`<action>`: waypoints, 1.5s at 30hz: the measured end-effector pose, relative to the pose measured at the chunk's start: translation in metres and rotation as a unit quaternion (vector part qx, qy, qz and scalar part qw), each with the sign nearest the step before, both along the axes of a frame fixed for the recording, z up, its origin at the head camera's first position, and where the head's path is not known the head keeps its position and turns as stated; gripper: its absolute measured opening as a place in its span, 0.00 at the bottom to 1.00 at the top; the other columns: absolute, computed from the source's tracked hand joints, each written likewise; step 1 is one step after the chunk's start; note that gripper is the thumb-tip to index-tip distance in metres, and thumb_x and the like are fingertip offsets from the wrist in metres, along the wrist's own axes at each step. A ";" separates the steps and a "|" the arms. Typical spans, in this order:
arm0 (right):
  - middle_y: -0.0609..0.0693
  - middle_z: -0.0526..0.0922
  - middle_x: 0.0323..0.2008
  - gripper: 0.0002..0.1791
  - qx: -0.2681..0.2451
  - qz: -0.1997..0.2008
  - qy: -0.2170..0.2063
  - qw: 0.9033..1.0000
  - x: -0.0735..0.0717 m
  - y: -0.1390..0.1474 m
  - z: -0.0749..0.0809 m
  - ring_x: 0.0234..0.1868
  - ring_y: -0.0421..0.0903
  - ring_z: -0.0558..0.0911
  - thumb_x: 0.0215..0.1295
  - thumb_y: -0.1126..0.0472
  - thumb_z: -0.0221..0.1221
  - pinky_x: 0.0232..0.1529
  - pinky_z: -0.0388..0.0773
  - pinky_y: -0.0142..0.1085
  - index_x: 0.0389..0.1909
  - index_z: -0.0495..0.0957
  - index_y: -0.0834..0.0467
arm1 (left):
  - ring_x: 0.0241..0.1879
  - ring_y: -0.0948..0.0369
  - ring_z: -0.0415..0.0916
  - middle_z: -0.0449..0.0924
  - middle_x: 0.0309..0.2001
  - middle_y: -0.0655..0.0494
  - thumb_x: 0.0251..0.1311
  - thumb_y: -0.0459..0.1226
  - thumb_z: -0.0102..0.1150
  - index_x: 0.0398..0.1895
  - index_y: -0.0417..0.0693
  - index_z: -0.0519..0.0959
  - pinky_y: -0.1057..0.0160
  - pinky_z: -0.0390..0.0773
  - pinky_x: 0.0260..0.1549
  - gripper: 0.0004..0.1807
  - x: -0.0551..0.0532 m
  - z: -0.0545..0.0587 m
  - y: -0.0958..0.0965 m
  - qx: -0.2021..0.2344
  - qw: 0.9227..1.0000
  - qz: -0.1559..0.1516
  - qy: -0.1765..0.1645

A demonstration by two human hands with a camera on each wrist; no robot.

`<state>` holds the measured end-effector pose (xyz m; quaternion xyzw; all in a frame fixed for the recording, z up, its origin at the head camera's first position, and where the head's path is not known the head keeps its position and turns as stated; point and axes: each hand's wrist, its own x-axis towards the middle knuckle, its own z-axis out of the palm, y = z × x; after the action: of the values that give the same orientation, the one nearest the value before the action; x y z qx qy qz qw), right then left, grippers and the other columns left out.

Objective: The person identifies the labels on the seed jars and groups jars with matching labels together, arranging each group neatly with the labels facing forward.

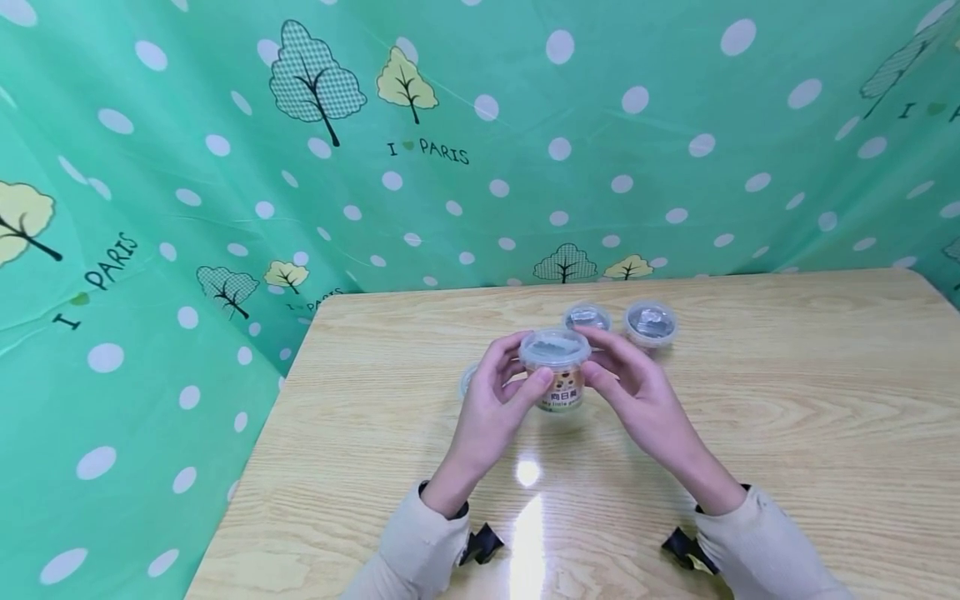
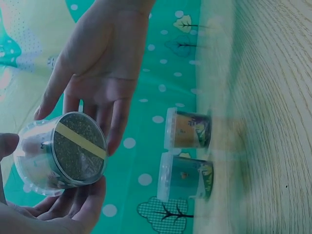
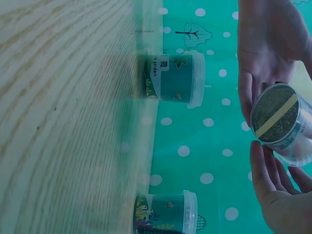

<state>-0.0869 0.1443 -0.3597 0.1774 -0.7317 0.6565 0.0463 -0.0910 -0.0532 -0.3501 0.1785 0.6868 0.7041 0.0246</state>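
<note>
A clear lidded plastic cup (image 1: 557, 377) with a printed label is raised off the table between both hands. The left hand (image 1: 491, 398) grips its left side, thumb on the label and fingers behind. From the right, the right hand (image 1: 637, 398) holds it the same way, thumb near the rim. Both wrist views show the cup's underside (image 2: 80, 146), with dark granular stuff inside and a pale yellow strip across the base. In the right wrist view, the right hand's fingers (image 3: 265, 170) curve beside the cup (image 3: 278, 114).
Two similar lidded cups (image 1: 587, 316) (image 1: 651, 323) stand behind the hands. Another cup (image 1: 468, 379) is mostly covered by the left hand. A wooden table (image 1: 787, 400) lies underneath, with a green dotted cloth (image 1: 450, 208) hanging along its back and left.
</note>
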 end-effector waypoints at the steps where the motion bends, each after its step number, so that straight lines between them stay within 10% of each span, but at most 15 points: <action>1: 0.57 0.71 0.65 0.24 0.000 0.000 0.000 1.000 0.000 0.000 0.000 0.58 0.37 0.78 0.75 0.66 0.52 0.58 0.78 0.27 0.69 0.66 0.64 | 0.58 0.54 0.74 0.74 0.61 0.45 0.66 0.43 0.62 0.69 0.41 0.64 0.53 0.78 0.61 0.32 0.000 0.000 0.000 0.000 1.000 -0.002 0.000; 45: 0.53 0.73 0.64 0.27 0.000 0.018 -0.025 1.000 -0.022 -0.022 0.006 0.63 0.50 0.76 0.70 0.61 0.60 0.62 0.76 0.33 0.69 0.69 0.59 | 0.59 0.52 0.73 0.72 0.61 0.44 0.69 0.36 0.57 0.70 0.41 0.64 0.54 0.80 0.57 0.28 -0.017 0.007 -0.029 -0.085 0.996 0.026 0.009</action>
<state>-0.1093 0.1220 -0.3542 0.1744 -0.7295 0.6612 0.0161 -0.1077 -0.0823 -0.3426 0.1641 0.7488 0.6420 0.0155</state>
